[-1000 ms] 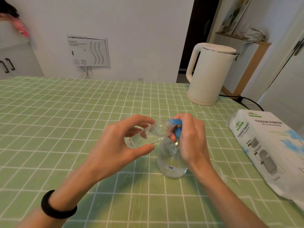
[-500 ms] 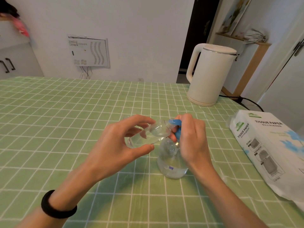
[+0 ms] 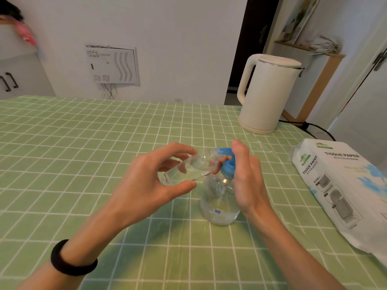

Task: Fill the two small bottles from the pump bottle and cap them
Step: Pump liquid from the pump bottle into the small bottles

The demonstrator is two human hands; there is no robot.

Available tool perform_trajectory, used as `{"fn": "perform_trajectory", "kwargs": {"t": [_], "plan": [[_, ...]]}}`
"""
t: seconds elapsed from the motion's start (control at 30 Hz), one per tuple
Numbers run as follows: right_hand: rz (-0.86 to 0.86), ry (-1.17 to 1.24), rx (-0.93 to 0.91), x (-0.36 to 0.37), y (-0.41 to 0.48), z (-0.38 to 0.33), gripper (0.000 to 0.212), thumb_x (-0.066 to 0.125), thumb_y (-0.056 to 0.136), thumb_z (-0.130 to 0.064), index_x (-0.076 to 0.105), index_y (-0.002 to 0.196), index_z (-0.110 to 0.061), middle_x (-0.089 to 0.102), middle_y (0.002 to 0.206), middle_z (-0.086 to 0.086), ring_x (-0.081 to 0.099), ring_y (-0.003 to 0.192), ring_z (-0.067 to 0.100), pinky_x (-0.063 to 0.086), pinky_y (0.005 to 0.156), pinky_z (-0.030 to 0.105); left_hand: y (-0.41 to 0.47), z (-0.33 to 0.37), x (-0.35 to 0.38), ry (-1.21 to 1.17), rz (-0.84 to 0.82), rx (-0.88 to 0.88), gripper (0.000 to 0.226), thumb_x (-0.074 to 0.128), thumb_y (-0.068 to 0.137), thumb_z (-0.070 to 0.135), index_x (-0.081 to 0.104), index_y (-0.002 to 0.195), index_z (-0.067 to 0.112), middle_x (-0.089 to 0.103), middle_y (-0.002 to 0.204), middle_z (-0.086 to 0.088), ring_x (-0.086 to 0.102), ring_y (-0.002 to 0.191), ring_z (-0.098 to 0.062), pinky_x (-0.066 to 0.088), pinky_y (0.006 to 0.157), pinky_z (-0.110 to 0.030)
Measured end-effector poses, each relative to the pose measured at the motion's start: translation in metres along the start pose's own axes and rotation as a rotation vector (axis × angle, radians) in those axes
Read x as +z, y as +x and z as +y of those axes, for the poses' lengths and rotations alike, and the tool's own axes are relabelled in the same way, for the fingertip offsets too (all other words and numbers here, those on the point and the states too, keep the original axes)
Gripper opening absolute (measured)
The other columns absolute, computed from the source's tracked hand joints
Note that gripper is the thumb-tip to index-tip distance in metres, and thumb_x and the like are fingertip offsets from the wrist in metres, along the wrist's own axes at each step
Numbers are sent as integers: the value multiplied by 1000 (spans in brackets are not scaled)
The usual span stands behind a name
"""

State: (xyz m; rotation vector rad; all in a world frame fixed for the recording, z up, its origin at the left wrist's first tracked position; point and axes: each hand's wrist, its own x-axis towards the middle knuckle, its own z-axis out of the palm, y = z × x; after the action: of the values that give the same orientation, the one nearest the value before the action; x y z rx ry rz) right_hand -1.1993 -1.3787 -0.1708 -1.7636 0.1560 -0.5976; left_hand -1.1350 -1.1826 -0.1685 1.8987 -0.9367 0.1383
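A: Head view. What step?

B: Filling. Left hand (image 3: 150, 181) holds the small bottle (image 3: 184, 170) in the air over the bench (image 3: 83, 153), tilted nearly flat, with its mouth up against the nozzle of the blue pump head (image 3: 227, 164). Thumb is under it, fingers (image 3: 180, 148) curl over the top, clamped on it.

A: Right hand?

B: Right hand (image 3: 247, 178) is at the pump bottle (image 3: 219, 204), which stands on the bench just below the small bottle. The fingers wrap round the far side of the pump head. The thumb sticks up, off the top.

A: How full?

B: There's clear liquid in the small bottle, looks part full. Can't read the exact level. The pump bottle is low, with liquid only near its base.

A: Next move?

B: My guess is press the pump head down again, keeping the mouth lined up on the nozzle so nothing dribbles onto the bench. Capping comes after that. The second small bottle and the caps aren't in this view.

A: Any text?

B: The white pack (image 3: 345, 185) at the right reads "TISSUE PAPER" twice, along its side and on its top. The smaller print there is too small to read. There's a tiny blue label low on the pump bottle, unreadable. The wall panel (image 3: 113, 63) has print, also unreadable.

A: Other stuff?

B: A cream kettle (image 3: 268, 95) sits at the back right, and there's a black band (image 3: 71, 260) on the left wrist.
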Motion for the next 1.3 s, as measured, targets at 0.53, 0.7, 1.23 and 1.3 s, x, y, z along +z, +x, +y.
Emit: {"fn": "perform_trajectory", "kwargs": {"t": [0.53,0.7,1.23,1.3], "plan": [[99,-70,-37,1,3,0,57,36,95,-39,62,49,-16,70,64,10,56,66,36,46,61,34,0,-2,1,14,-10,4,54,87,79,35,68,129,38,74,122,18,74,106,-5,60,95,-28],[118,-72,-35,3,0,0,64,33,97,-56,62,49,-24,71,68,19,59,70,43,46,61,39,0,-2,1,-7,-13,-2,54,85,79,44,67,129,41,74,123,16,75,107,-6,61,96,-31],[113,-127,-22,4,1,1,69,30,93,-60,61,52,-14,68,68,22,57,69,41,46,64,45,-1,-3,3,-19,-15,-9,53,86,78,42,67,128,40,74,121,16,75,106,-7,60,96,-28],[110,-118,-21,4,1,1,74,28,95,-65,62,52,-14,70,70,24,57,66,42,46,61,39,-1,-2,3,-33,-11,-12,53,82,76,48,67,127,42,74,120,16,75,105,-7,59,95,-26]]}}
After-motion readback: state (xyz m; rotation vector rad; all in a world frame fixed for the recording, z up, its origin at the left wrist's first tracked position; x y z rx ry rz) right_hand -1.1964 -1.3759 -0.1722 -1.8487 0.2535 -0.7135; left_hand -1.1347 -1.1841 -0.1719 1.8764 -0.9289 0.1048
